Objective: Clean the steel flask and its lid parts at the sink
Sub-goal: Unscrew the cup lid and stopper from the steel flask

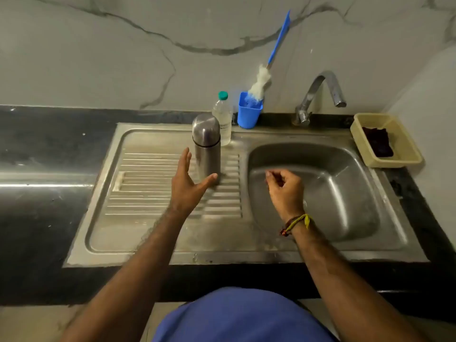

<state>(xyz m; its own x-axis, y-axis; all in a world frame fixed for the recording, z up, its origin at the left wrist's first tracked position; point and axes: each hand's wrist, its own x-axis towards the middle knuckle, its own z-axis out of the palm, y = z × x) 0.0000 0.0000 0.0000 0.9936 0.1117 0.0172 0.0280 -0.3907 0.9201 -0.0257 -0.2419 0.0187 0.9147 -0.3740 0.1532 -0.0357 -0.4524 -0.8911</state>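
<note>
sink (385,206): steel, basin at right, ribbed drainboard at left | steel flask (206,146): stood upright, lid on, at far right of drainboard | my left hand (186,183): spread open just beside flask, thumb at its base | my right hand (286,187): loosely curled over basin, gripping nothing

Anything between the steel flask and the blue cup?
Head view: a clear plastic bottle stands between the steel flask and blue cup.

bottle (222,119) crowding flask (206,146) behind, drainboard (138,183) left seemingly open
</note>
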